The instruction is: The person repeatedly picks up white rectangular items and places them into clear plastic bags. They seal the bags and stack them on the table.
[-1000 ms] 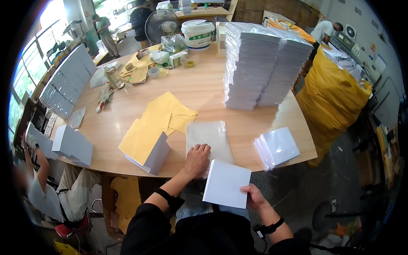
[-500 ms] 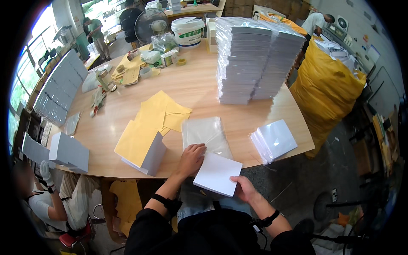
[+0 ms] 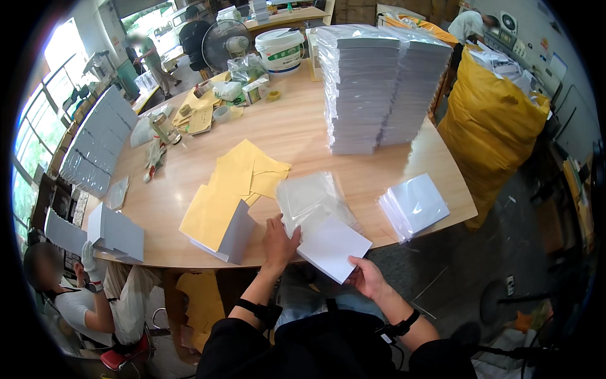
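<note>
My right hand [image 3: 366, 276] grips the near right corner of a thin white block of paper [image 3: 333, 247], thumb on top. The paper's far end meets the near end of clear plastic bags [image 3: 311, 196] lying flat on the table; how far it goes into the top bag cannot be made out. At the bags' near left corner, my left hand [image 3: 279, 245] holds the plastic, its thumb close to the paper's left corner. Left of that hand, yellow envelopes [image 3: 208, 218] rest on a white paper stack. To the right lies a pile of plastic-wrapped white paper [image 3: 416, 205].
A tall plastic-wrapped paper stack [image 3: 360, 95] stands on the table's far right. More stacks [image 3: 98, 142] line the left side. Tape rolls, gloves [image 3: 154, 155], a bucket [image 3: 279, 50] and a fan [image 3: 226, 44] are farther back. A gloved co-worker [image 3: 95, 303] sits at left.
My left hand has slid from on top of the bags to their near left corner. The paper has turned slightly and sits closer against the plastic, still in my right hand.
</note>
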Demonstrator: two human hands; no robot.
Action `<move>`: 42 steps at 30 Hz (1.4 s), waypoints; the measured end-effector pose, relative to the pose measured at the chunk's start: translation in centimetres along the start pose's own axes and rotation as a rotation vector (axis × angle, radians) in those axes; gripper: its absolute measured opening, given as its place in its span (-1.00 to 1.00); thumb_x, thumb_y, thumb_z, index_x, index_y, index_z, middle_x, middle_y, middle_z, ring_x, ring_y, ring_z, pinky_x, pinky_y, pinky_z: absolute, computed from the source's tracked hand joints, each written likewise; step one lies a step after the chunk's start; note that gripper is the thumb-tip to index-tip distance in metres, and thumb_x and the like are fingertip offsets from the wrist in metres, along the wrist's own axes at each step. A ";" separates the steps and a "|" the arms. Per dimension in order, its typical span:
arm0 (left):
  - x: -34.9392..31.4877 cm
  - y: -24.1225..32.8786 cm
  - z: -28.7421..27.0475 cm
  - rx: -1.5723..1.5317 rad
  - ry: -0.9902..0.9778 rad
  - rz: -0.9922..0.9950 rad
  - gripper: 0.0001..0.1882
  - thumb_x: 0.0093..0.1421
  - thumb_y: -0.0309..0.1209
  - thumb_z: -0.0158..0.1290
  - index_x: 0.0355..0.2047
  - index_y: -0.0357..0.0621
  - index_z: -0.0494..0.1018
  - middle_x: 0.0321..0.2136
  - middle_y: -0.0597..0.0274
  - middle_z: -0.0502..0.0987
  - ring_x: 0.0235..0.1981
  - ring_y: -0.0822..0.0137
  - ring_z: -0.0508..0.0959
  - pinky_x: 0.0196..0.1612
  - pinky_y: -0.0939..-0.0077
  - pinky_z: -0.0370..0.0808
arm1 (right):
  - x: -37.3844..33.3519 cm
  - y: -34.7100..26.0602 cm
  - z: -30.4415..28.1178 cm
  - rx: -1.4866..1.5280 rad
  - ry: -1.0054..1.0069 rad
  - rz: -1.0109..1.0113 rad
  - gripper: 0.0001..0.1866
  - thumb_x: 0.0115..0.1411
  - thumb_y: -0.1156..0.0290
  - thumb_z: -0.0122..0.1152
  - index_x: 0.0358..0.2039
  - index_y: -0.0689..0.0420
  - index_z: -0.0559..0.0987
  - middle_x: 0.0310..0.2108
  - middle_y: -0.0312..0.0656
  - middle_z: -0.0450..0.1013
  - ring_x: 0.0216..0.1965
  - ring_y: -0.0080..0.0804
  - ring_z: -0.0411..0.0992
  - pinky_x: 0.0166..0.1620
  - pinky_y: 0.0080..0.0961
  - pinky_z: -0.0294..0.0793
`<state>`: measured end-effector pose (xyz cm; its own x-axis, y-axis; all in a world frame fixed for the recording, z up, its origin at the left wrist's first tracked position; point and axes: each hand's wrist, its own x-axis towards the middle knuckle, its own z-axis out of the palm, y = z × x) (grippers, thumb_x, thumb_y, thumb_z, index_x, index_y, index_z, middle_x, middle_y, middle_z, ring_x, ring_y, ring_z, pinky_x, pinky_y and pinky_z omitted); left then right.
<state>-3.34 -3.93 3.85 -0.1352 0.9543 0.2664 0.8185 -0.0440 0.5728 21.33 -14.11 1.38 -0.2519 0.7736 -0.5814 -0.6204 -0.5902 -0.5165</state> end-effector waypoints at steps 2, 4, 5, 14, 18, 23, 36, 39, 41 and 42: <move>0.4 -0.3 -0.2 0.014 -0.209 -0.118 -0.58 0.10 -0.23 0.28 -0.15 -0.28 0.52 -0.29 -0.04 0.61 -0.29 0.03 0.63 -0.24 0.17 0.55 | -0.1 0.1 0.2 0.019 -0.012 -0.005 -0.65 0.32 0.26 0.14 0.02 0.20 0.49 -0.23 -0.13 0.59 -0.25 -0.29 0.60 -0.21 -0.33 0.62; 0.7 -1.7 0.1 -0.079 -0.343 -0.161 -0.61 0.12 -0.23 0.28 -0.20 -0.29 0.51 -0.45 0.03 0.61 -0.40 0.08 0.64 -0.32 0.18 0.55 | -0.1 -0.1 0.5 0.052 -0.025 -0.002 -0.65 0.31 0.27 0.14 0.02 0.19 0.49 -0.23 -0.13 0.59 -0.24 -0.29 0.60 -0.20 -0.32 0.62; 0.8 -3.4 1.0 -0.179 -0.376 -0.144 -0.64 0.14 -0.25 0.27 -0.24 -0.30 0.51 -0.52 0.08 0.59 -0.45 0.13 0.64 -0.35 0.21 0.54 | 0.0 -0.3 0.7 0.078 -0.030 0.004 -0.65 0.31 0.27 0.14 0.03 0.19 0.49 -0.22 -0.14 0.59 -0.24 -0.29 0.60 -0.20 -0.32 0.62; 0.8 -3.3 -0.5 -0.945 -0.552 -0.400 -0.88 0.30 -0.53 0.07 -0.21 -0.34 0.43 -0.41 0.18 0.58 -0.45 0.40 0.62 -0.38 0.55 0.60 | 0.2 -1.1 2.1 0.004 -0.036 -0.124 -0.63 0.30 0.29 0.16 0.04 0.21 0.47 -0.21 -0.14 0.57 -0.23 -0.31 0.60 -0.19 -0.31 0.66; -0.2 -3.0 -0.8 -0.917 -0.449 -0.315 -0.88 0.29 -0.55 0.07 -0.20 -0.35 0.43 -0.42 0.16 0.57 -0.43 0.41 0.60 -0.37 0.54 0.61 | -0.2 -1.0 2.9 -0.075 -0.005 -0.176 -0.61 0.30 0.32 0.17 0.08 0.22 0.43 -0.19 -0.14 0.56 -0.22 -0.32 0.60 -0.21 -0.32 0.68; -2.1 -2.3 -0.4 -0.865 -0.331 -0.279 -0.77 0.26 -0.60 0.04 -0.07 -0.39 0.38 -0.36 0.10 0.57 -0.37 0.38 0.61 -0.31 0.50 0.63 | 0.2 -0.2 3.3 -0.077 -0.035 -0.271 -0.61 0.33 0.36 0.15 0.11 0.21 0.40 -0.12 -0.13 0.53 -0.19 -0.31 0.59 -0.17 -0.30 0.68; -1.4 0.5 -1.3 -1.688 -0.452 -0.678 -0.56 0.31 -0.28 0.14 0.11 -0.22 0.40 -0.02 0.12 0.56 0.02 0.23 0.54 0.11 0.28 0.49 | -0.9 2.6 6.2 -0.026 -0.170 -0.203 -0.59 0.40 0.28 0.12 0.17 0.17 0.39 -0.03 -0.12 0.52 -0.09 -0.29 0.58 -0.06 -0.30 0.65; -1.9 0.4 -1.3 -1.569 -0.458 -0.679 -0.60 0.32 -0.33 0.14 0.09 -0.26 0.40 -0.04 0.12 0.56 -0.01 0.25 0.56 0.07 0.32 0.51 | -1.0 3.4 4.9 -0.387 -0.089 -0.123 -0.62 0.37 0.15 0.18 0.00 0.19 0.49 -0.24 -0.15 0.57 -0.31 -0.39 0.59 -0.32 -0.48 0.61; -2.5 0.3 -1.7 -1.531 -0.488 -0.681 -0.58 0.32 -0.33 0.14 0.10 -0.28 0.39 -0.04 0.11 0.56 -0.02 0.25 0.56 0.07 0.30 0.52 | -1.4 2.9 4.5 -0.447 -0.078 -0.091 -0.60 0.34 0.08 0.22 -0.11 0.21 0.52 -0.38 -0.17 0.56 -0.44 -0.43 0.58 -0.48 -0.60 0.52; -3.2 0.2 -1.9 -1.527 -0.501 -0.685 -0.57 0.32 -0.32 0.14 0.11 -0.28 0.38 -0.03 0.12 0.55 -0.02 0.25 0.56 0.07 0.30 0.51 | -1.2 2.8 4.8 -0.402 -0.068 -0.085 -0.60 0.34 0.09 0.22 -0.11 0.22 0.52 -0.37 -0.17 0.56 -0.43 -0.42 0.59 -0.47 -0.61 0.52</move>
<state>-3.84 -7.53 4.63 0.2096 0.8963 -0.3909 -0.5630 0.4375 0.7012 16.35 -15.60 3.68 -0.2693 0.8290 -0.4901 -0.3052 -0.5562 -0.7730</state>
